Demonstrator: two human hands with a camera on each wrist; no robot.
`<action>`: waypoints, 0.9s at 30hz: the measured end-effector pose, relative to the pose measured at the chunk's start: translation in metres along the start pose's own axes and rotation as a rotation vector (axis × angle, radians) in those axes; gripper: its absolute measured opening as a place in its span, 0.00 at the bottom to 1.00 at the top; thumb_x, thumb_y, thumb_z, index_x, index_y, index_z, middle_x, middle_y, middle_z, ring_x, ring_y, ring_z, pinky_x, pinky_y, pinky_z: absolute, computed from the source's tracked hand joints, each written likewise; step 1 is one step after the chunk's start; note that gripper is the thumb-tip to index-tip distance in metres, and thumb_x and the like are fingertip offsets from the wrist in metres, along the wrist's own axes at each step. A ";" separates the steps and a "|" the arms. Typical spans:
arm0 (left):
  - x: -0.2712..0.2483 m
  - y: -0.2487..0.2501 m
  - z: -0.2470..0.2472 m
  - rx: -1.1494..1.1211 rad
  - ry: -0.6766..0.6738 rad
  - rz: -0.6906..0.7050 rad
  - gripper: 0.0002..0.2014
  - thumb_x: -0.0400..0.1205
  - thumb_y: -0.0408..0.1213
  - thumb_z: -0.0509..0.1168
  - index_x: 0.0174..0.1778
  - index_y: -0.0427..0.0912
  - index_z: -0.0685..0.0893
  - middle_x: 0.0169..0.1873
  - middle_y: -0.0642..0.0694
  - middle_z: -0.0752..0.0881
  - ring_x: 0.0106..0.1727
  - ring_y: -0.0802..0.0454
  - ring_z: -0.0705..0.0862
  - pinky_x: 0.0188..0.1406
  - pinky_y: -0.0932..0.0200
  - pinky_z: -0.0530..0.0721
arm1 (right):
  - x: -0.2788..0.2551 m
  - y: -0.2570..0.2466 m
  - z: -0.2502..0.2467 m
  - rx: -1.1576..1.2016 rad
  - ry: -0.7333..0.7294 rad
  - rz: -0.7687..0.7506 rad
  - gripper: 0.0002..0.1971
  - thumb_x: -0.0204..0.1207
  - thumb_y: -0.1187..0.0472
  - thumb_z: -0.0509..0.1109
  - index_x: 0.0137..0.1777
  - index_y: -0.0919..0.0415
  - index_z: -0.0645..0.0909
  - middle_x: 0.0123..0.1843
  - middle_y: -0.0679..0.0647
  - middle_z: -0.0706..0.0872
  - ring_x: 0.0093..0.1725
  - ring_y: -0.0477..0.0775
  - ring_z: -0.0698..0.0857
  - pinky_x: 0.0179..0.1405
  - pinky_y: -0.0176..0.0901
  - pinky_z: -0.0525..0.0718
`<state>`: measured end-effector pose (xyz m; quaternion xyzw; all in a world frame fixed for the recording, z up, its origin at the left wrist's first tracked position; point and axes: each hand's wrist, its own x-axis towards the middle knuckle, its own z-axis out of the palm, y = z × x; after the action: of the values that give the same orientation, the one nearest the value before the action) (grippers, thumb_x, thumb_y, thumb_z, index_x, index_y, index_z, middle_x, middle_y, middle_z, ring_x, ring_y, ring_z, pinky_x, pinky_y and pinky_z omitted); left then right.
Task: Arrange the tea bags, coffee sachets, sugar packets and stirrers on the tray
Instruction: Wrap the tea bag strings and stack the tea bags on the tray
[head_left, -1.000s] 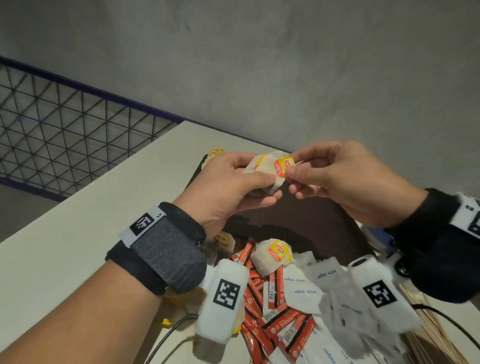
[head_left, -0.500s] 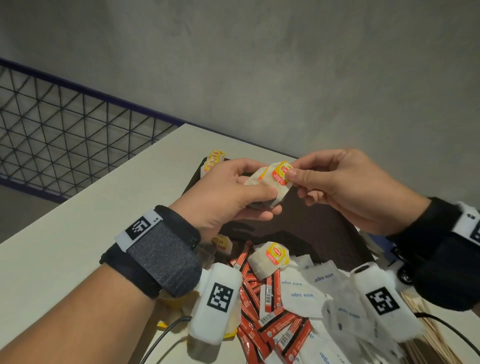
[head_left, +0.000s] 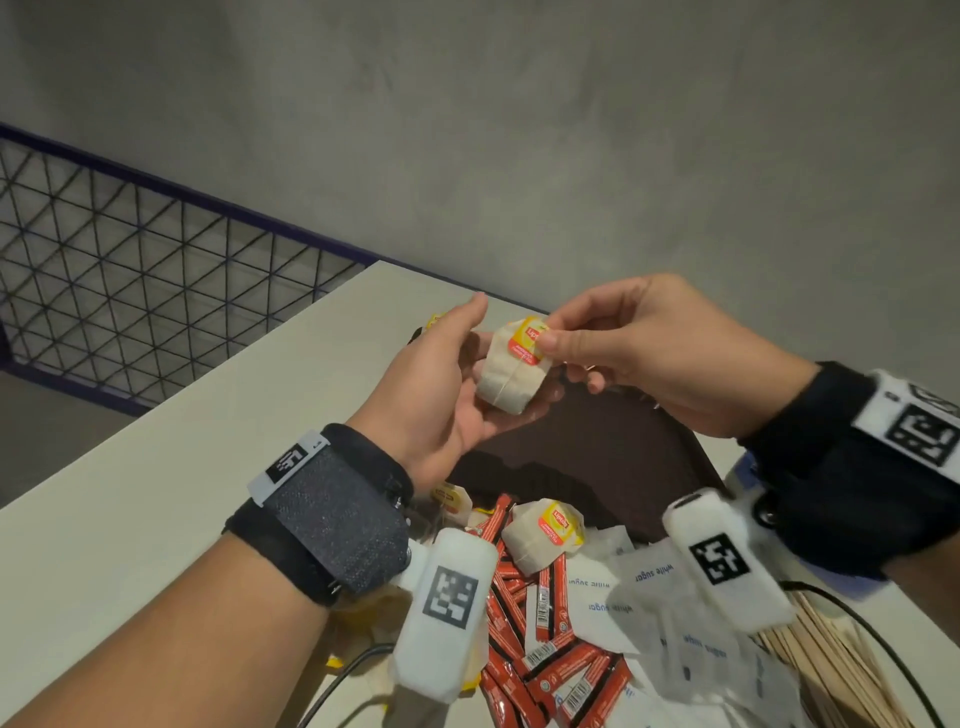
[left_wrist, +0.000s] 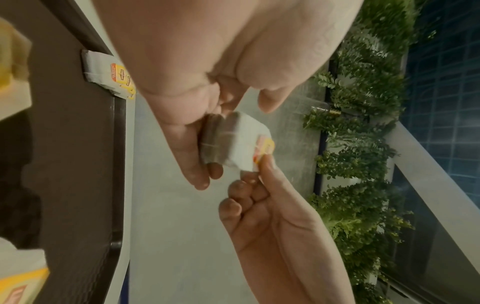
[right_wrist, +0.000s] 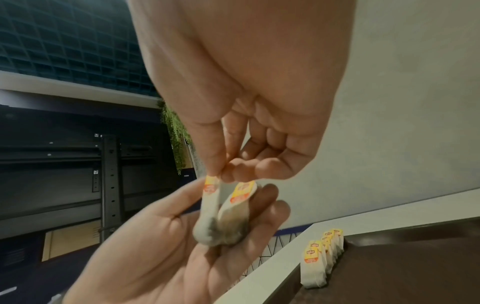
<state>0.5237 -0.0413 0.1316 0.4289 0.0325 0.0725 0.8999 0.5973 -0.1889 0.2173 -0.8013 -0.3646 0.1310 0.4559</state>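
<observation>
Above the dark brown tray (head_left: 597, 452) my left hand (head_left: 470, 371) cradles two tea bags (head_left: 511, 371) in its curled fingers, thumb lifted clear. My right hand (head_left: 550, 338) pinches the yellow-red tag of the nearer tea bag (right_wrist: 211, 197), which stands a little apart from the second bag (right_wrist: 235, 214). A row of tea bags (right_wrist: 322, 261) stands upright in the tray's far left corner. Near me lies a pile: one loose tea bag (head_left: 545, 530), red coffee sachets (head_left: 524, 639), white sugar packets (head_left: 649, 587) and wooden stirrers (head_left: 831, 660).
The tray sits on a pale table (head_left: 182, 467) whose far edge meets a grey wall (head_left: 519, 130). A wire-mesh railing (head_left: 130, 270) runs off to the left. A black cable (head_left: 343, 680) trails by the pile.
My left thumb has lifted off the tea bags it pressed before. The right hand keeps its pinch on the tag, and that bag now stands apart from the other.
</observation>
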 end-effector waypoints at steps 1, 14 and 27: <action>-0.001 0.001 0.000 0.002 -0.001 0.000 0.27 0.91 0.55 0.56 0.70 0.34 0.82 0.63 0.30 0.89 0.64 0.32 0.89 0.67 0.39 0.87 | 0.004 0.001 0.003 -0.027 0.018 0.006 0.10 0.73 0.63 0.80 0.48 0.70 0.89 0.40 0.69 0.90 0.30 0.47 0.82 0.33 0.42 0.78; 0.001 0.000 -0.001 0.219 0.132 0.191 0.11 0.91 0.31 0.59 0.62 0.32 0.85 0.51 0.34 0.93 0.52 0.41 0.94 0.58 0.45 0.92 | 0.029 0.013 0.023 -0.145 0.148 -0.074 0.12 0.75 0.63 0.82 0.56 0.64 0.88 0.41 0.62 0.92 0.31 0.49 0.86 0.31 0.39 0.82; 0.003 0.020 -0.010 0.029 0.222 0.193 0.10 0.85 0.31 0.64 0.56 0.34 0.90 0.58 0.34 0.91 0.63 0.38 0.89 0.58 0.43 0.92 | 0.056 -0.004 0.031 -0.514 0.038 -0.370 0.04 0.80 0.61 0.77 0.48 0.62 0.87 0.40 0.59 0.90 0.36 0.52 0.86 0.39 0.48 0.85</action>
<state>0.5229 -0.0207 0.1403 0.4322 0.0915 0.2055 0.8733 0.6176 -0.1290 0.2105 -0.8127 -0.5166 -0.0656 0.2614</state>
